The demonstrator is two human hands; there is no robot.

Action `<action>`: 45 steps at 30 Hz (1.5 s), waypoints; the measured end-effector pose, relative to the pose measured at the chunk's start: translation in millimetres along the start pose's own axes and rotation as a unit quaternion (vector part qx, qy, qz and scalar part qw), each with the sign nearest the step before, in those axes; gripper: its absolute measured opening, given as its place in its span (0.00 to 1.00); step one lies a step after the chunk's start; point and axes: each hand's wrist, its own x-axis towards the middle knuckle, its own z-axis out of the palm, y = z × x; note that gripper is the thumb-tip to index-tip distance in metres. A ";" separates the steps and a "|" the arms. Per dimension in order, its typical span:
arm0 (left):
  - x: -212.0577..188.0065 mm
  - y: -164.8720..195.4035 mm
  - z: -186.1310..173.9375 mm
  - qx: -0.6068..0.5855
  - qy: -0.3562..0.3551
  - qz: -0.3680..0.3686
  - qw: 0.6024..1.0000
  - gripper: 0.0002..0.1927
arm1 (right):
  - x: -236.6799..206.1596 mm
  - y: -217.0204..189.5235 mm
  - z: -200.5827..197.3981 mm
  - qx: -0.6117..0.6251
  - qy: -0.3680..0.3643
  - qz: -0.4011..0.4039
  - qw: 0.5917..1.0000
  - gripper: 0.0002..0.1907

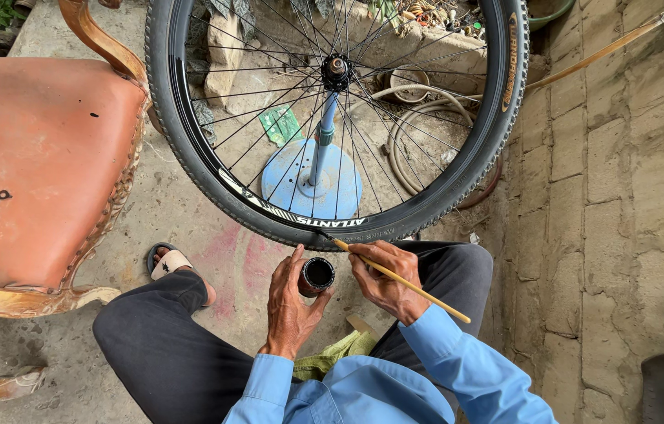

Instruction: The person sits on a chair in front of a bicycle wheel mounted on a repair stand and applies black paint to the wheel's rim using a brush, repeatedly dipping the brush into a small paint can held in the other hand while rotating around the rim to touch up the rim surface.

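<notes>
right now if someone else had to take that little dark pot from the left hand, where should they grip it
Probably by the pot's side wall on its right, coming in from the wheel side. The left hand wraps its near and left side, and its open mouth faces up with dark contents, so the rim is best avoided. The right hand with the brush crowds that side.

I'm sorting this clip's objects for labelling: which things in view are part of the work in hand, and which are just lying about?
In use:
left hand holding a small dark pot
right hand holding a thin brush
bicycle wheel on a blue stand

Lying about:
orange chair
coiled hose
green packet
green cloth
</notes>
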 end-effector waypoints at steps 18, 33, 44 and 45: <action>0.7 4.2 -1.8 0.001 0.003 -0.002 1.000 0.50 | -3.4 2.1 -2.0 -0.002 0.019 0.027 0.999 0.08; -0.1 0.9 0.0 0.003 0.000 0.001 1.000 0.49 | -2.6 3.0 6.6 0.017 0.052 -0.007 0.998 0.07; 0.9 2.0 -2.3 0.003 0.004 -0.007 1.000 0.50 | -7.0 8.4 -1.9 0.010 0.046 0.021 0.999 0.08; 0.5 2.1 -2.8 0.002 0.005 -0.006 1.000 0.50 | -7.8 8.2 -2.2 0.006 0.045 0.029 0.999 0.08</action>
